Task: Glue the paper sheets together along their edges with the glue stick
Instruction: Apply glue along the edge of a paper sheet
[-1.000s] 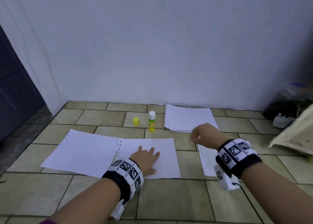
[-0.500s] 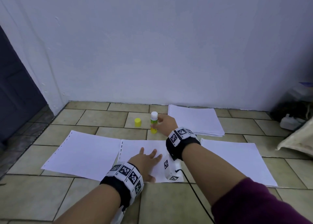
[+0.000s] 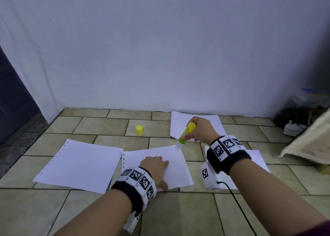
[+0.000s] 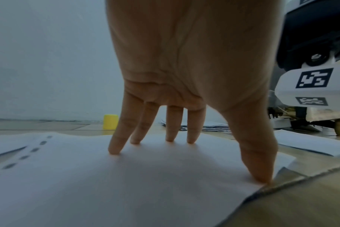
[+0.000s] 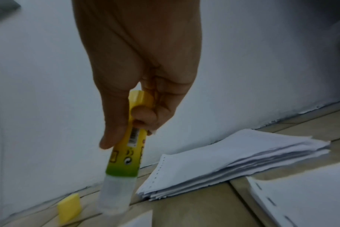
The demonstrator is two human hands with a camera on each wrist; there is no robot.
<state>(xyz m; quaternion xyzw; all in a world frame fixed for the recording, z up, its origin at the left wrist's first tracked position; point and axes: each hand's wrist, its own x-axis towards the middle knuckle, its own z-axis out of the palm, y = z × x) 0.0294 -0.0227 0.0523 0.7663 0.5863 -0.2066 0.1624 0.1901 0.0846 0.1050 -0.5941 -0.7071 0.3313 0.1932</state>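
Observation:
Three white sheets lie on the tiled floor: a left sheet [image 3: 80,165], a middle sheet [image 3: 171,160] overlapping its right edge, and a right sheet [image 3: 257,162] partly under my right wrist. My left hand [image 3: 156,166] presses flat on the middle sheet [image 4: 145,181] with spread straight fingers [image 4: 115,147]. My right hand [image 3: 200,127] grips the yellow-green glue stick [image 3: 185,135], tilted tip-down, its white tip at the middle sheet's far right corner. In the right wrist view the thumb and curled fingers hold the glue stick [image 5: 126,158].
The yellow cap [image 3: 139,130] stands on the floor behind the sheets. A stack of paper [image 3: 180,121] lies by the wall behind my right hand. A cluttered dark corner with a white plug [image 3: 292,128] and a cloth-covered object [image 3: 310,143] is at right.
My right hand has taken the glue stick from the floor beside the cap, lifted it, turned it tip-down and brought it to the middle sheet's far right corner. The left hand stayed on the sheet.

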